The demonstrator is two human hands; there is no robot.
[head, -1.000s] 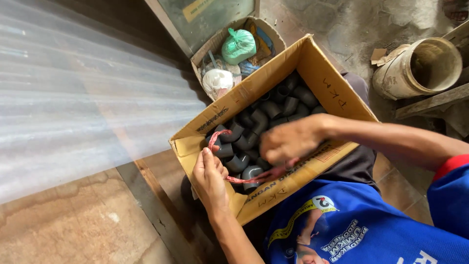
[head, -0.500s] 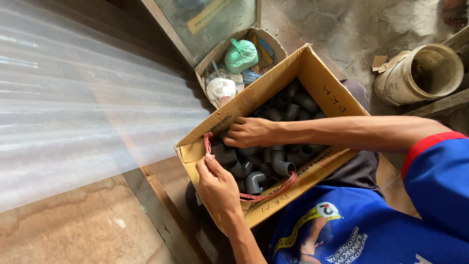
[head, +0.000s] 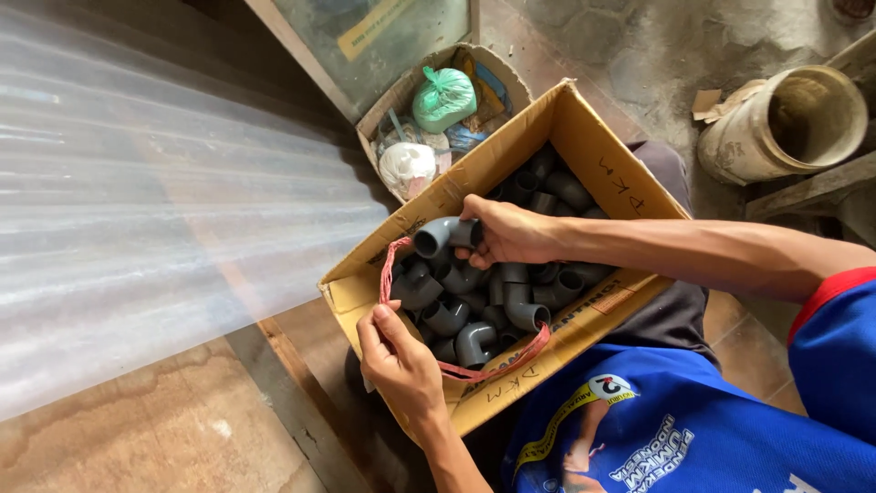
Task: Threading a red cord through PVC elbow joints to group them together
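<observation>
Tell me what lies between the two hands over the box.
Head view: between the left hand and the right hand, which holds a grey elbow, lie loose grey pipe elbows in the cardboard box, with a red strap looping past them.

Daylight falls soft and even from my left, glaring white off the corrugated sheet [head: 137,210]. Inside the box [head: 584,119] it is dimmer, shadows gentle. My hands look sharp; the frame's edges bend slightly.
</observation>
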